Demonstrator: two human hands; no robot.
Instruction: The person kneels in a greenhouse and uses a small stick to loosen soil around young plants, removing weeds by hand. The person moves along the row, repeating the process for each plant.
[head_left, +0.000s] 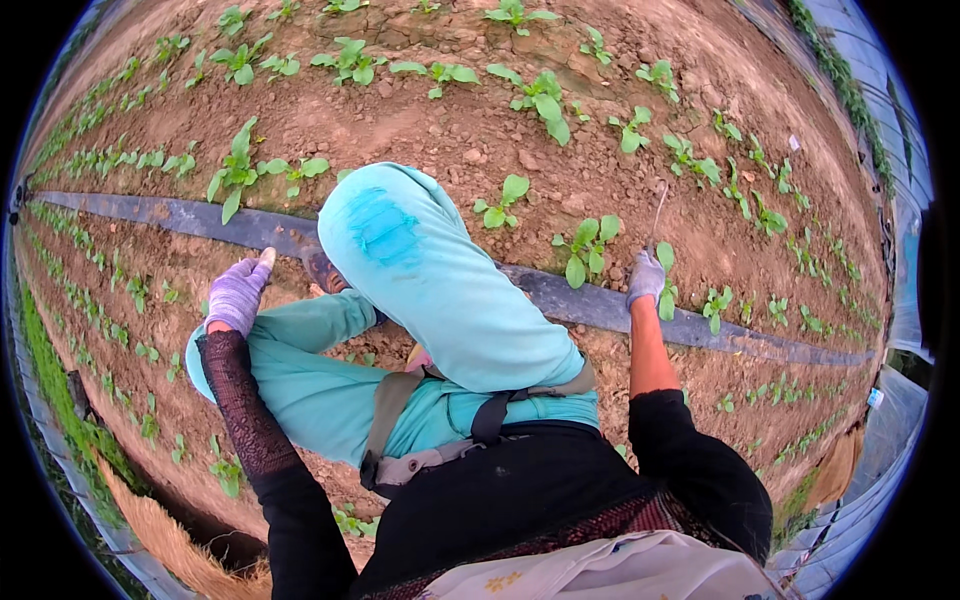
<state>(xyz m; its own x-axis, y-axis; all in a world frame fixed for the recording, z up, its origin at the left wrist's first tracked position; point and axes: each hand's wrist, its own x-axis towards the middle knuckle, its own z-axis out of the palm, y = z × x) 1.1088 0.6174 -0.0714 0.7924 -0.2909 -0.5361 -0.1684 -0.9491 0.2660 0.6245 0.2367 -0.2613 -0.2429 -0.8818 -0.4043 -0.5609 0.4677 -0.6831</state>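
My right hand (646, 279), in a pale knit glove, is closed on a thin, curved metal hand tool (659, 210) whose tip reaches the soil beyond the black strip. A leafy green seedling (666, 259) stands right beside this hand, and another seedling (587, 249) grows to its left. My left hand (241, 291), in a lilac glove with a bare or worn fingertip, is over the soil near my bent knee, just on the near side of the black strip (555, 292). Whether its curled fingers hold anything cannot be told.
Rows of seedlings (541, 96) cover the brown soil on both sides of the strip. My teal-trousered legs (442, 300) are bent in the middle, with a shoe (324, 271) by the strip. Plastic sheeting (885, 420) and straw-coloured matting (832, 465) lie at the right edge.
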